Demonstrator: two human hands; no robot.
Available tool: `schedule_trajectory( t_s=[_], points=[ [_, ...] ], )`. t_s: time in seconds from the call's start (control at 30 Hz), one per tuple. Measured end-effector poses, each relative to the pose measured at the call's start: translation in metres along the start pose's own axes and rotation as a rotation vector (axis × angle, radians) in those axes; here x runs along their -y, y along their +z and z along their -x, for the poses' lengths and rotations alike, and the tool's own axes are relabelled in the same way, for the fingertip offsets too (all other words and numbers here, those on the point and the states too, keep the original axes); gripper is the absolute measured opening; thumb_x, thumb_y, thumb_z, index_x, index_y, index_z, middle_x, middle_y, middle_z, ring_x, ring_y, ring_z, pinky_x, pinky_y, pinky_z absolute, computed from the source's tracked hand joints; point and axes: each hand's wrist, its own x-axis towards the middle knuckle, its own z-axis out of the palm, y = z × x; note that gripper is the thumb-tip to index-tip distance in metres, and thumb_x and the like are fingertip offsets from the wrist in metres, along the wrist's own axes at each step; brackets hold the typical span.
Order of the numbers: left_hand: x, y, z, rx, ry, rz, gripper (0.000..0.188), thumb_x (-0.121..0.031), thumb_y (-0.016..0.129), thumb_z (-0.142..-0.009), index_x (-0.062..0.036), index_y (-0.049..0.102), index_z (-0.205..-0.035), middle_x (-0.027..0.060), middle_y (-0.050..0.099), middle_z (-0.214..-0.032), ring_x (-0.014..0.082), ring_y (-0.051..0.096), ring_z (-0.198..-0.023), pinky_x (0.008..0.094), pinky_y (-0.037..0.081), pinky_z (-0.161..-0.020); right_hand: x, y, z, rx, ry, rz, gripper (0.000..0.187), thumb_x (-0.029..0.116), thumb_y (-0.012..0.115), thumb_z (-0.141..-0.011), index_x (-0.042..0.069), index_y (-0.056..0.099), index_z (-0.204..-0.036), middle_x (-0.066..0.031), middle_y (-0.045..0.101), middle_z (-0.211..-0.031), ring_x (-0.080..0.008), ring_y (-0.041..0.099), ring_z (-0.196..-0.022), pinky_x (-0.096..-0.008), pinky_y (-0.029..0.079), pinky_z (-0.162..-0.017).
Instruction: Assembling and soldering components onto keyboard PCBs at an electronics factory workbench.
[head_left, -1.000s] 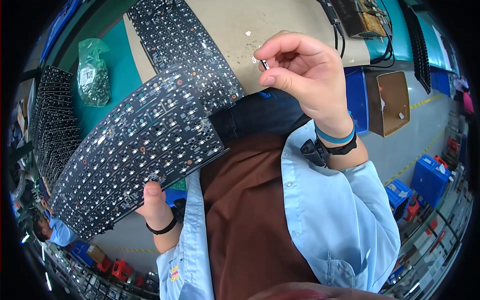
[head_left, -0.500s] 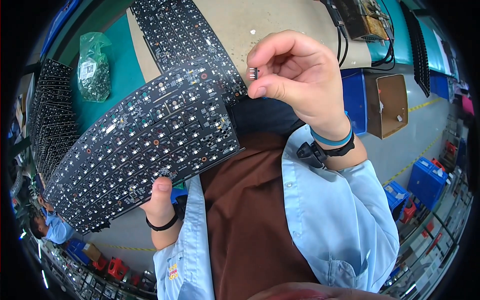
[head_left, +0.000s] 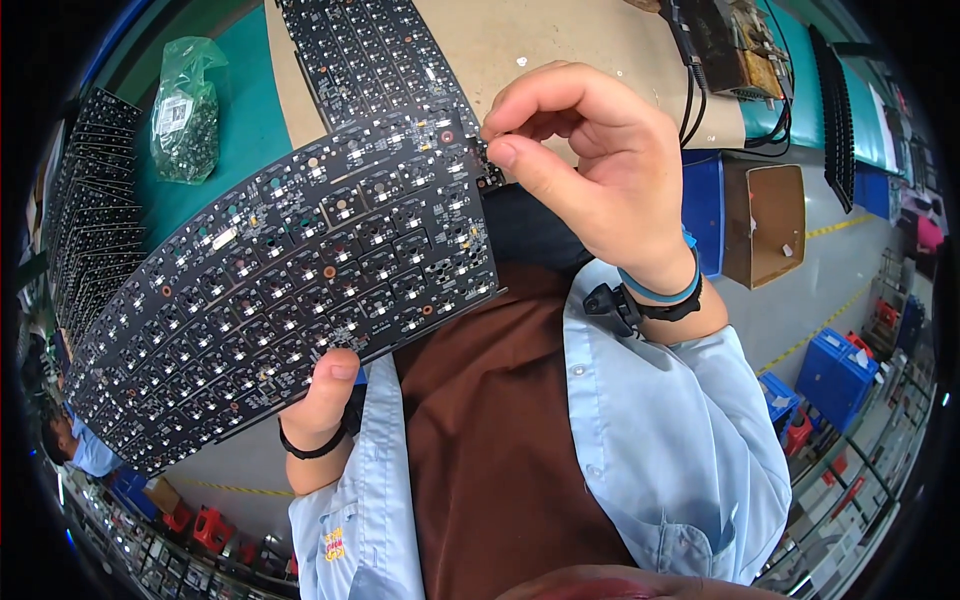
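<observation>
Your right grip [head_left: 595, 165] is raised, thumb and forefinger tips close together, the other fingers curled behind; its forearm [head_left: 700, 316] slants up and leftward. Your left grip [head_left: 322, 398] sits lower, thumb extended upward, its other fingers hidden from view.

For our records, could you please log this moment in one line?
left hand: holding black circuit board by near edge; right hand: fingertips nearly closed beside board's right end; anything held: unclear

Matt, shiny-flecked held circuit board [head_left: 300, 285]; glossy, crinkled plastic bag [head_left: 188, 125]; matt cardboard box [head_left: 737, 225]; creased cloth shirt [head_left: 655, 425]
</observation>
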Motion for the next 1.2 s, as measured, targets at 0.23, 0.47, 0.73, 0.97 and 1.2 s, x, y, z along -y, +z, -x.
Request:
schedule_trajectory(
  t_s=[0.23, 0.47, 0.73, 0.97, 1.2],
  points=[
    [0.000, -0.004, -0.003, 0.094, -0.123, 0.056, 0.086, -0.033, 0.080, -0.079, -0.0006, 0.035, -0.144, 0.0130, 0.051, -0.136, 0.0266, 0.050, -0.123, 0.0416, 0.040, -0.105, 0.012, 0.003, 0.001, 0.032, 0.168, 0.095, 0.020, -0.010, 0.069, -0.081, -0.006, 0.066, -0.100, -0.0091, 0.066, -0.096, -0.0123, 0.063, -0.085, -0.0243, 0.051, -0.076],
    [0.004, -0.007, -0.002, 0.183, -0.073, -0.038, 0.084, -0.034, 0.078, -0.082, 0.0002, 0.033, -0.145, 0.0127, 0.048, -0.139, 0.0261, 0.046, -0.127, 0.0400, 0.037, -0.107, 0.020, 0.004, 0.004, 0.009, 0.199, 0.200, 0.021, -0.006, 0.074, -0.079, -0.003, 0.065, -0.098, -0.0070, 0.067, -0.094, -0.0113, 0.063, -0.081, -0.0234, 0.051, -0.076],
    [0.012, -0.009, 0.000, 0.190, -0.056, -0.053, 0.084, -0.035, 0.076, -0.084, 0.0008, 0.032, -0.146, 0.0128, 0.046, -0.141, 0.0256, 0.044, -0.128, 0.0400, 0.035, -0.109, 0.021, 0.007, 0.004, -0.019, 0.249, 0.172, 0.022, -0.005, 0.077, -0.078, -0.003, 0.065, -0.096, -0.0050, 0.067, -0.090, -0.0098, 0.063, -0.079, -0.0225, 0.051, -0.073],
    [0.016, -0.013, -0.001, 0.248, -0.033, -0.095, 0.086, -0.036, 0.074, -0.085, 0.0012, 0.029, -0.147, 0.0139, 0.045, -0.143, 0.0258, 0.043, -0.130, 0.0401, 0.033, -0.110, 0.027, 0.008, 0.004, -0.040, 0.305, 0.236, 0.020, -0.005, 0.077, -0.077, -0.003, 0.065, -0.093, -0.0055, 0.068, -0.088, -0.0098, 0.064, -0.078, -0.0221, 0.052, -0.071],
    [0.025, -0.022, -0.001, 0.354, -0.045, -0.094, 0.083, -0.035, 0.072, -0.087, 0.0015, 0.028, -0.148, 0.0146, 0.044, -0.144, 0.0261, 0.042, -0.132, 0.0401, 0.032, -0.111, 0.034, 0.009, 0.004, -0.046, 0.362, 0.313, 0.018, -0.006, 0.077, -0.077, -0.003, 0.066, -0.091, -0.0061, 0.068, -0.087, -0.0107, 0.066, -0.079, -0.0228, 0.054, -0.072]
  ],
)
